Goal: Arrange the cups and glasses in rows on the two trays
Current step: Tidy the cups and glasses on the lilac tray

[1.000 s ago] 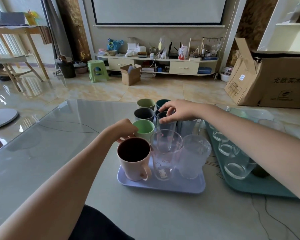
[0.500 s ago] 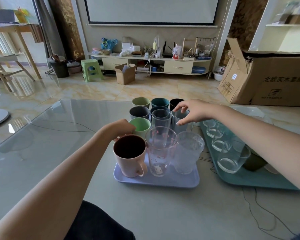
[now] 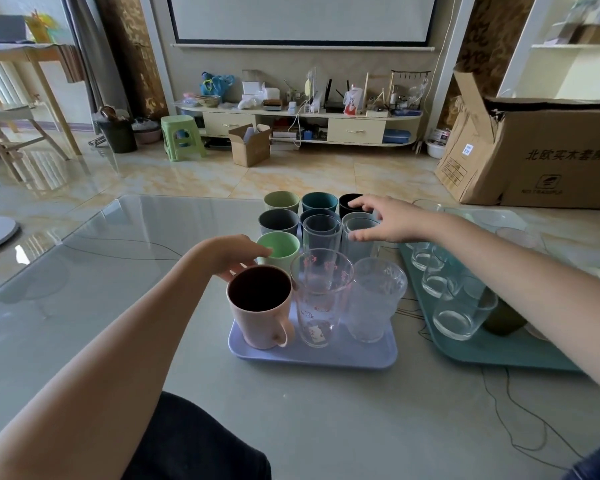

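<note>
A lavender tray (image 3: 312,358) holds rows of cups: a pink mug (image 3: 260,306), a printed glass (image 3: 321,296) and a frosted glass (image 3: 374,299) in front. Behind them stand a green cup (image 3: 278,249), a clear glass (image 3: 321,233) and a grey glass (image 3: 359,237), then several coloured cups. My right hand (image 3: 385,220) hovers at the grey glass's right side, fingers spread, thumb near its rim. My left hand (image 3: 236,254) rests loosely curled between the pink mug and the green cup, touching both. A teal tray (image 3: 499,355) at the right carries several clear glasses (image 3: 461,310).
Thin cables (image 3: 499,410) trail over the glass-topped table (image 3: 84,271) near the teal tray. A dark green cup (image 3: 503,320) sits under my right forearm. A large cardboard box (image 3: 551,154) stands on the floor beyond the table's far right.
My right hand moved from the middle clear glass to the grey glass on its right, and its fingers spread apart. My left hand stayed by the pink mug.
</note>
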Action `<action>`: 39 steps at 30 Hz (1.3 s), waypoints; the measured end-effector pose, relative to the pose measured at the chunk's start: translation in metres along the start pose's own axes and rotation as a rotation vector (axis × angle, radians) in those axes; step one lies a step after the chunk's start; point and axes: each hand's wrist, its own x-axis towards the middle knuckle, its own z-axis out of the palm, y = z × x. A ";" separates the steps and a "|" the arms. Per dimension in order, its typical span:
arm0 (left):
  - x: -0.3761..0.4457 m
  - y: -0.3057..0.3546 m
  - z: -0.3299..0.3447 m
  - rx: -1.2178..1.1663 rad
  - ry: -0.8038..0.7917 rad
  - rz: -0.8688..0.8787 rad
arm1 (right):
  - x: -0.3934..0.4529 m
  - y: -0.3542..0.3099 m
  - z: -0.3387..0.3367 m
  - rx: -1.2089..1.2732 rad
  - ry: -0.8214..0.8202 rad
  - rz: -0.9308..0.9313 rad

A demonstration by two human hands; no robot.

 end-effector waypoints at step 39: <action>-0.032 -0.021 0.012 0.476 0.115 -0.089 | -0.115 0.014 0.105 0.484 0.420 -0.072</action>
